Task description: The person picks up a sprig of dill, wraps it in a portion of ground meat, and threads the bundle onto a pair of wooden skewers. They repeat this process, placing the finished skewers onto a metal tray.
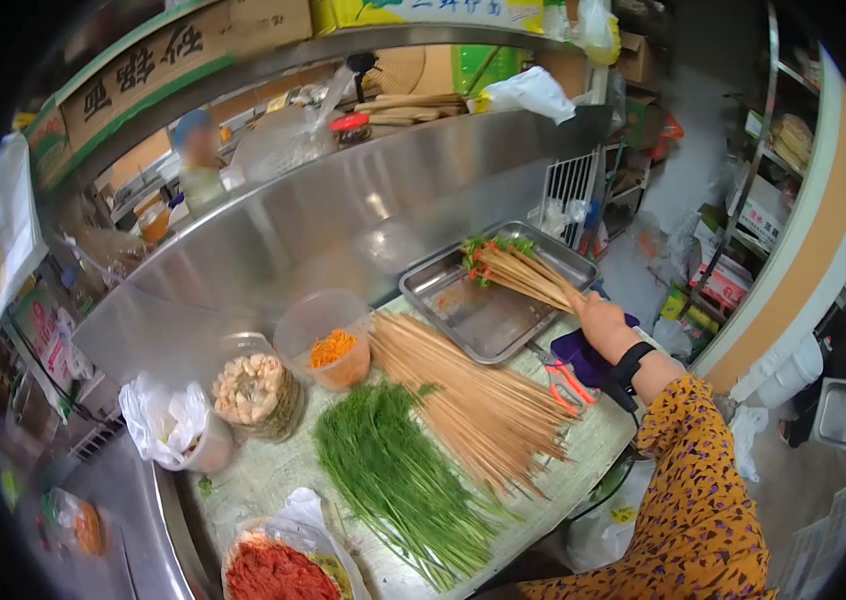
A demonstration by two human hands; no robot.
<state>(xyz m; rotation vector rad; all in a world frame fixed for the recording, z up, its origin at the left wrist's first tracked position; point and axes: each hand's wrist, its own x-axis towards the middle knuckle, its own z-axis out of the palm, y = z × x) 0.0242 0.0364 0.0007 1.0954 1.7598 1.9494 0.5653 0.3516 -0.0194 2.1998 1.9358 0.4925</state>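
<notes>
My right hand [603,328] is closed around the lower ends of a bundle of wooden skewers [533,278], with a dark band on the wrist. Green leaves and red pieces [488,258] sit on the skewers' far ends, over a rectangular metal tray [483,345]. Below the tray, a wide spread of bare wooden skewers [473,395] lies on the table, beside a heap of feathery green herb [398,470]. Orange-handled scissors [568,383] and a dark purple item [583,355] lie under my right forearm. My left hand is out of view.
A plastic tub of orange shreds [335,350], a jar of pale clove-like pieces [253,390], a bag-covered tub [183,430] and a bowl of red paste [278,570] line the table's left side. A metal backsplash [343,220] rises behind. A person [200,160] stands beyond it.
</notes>
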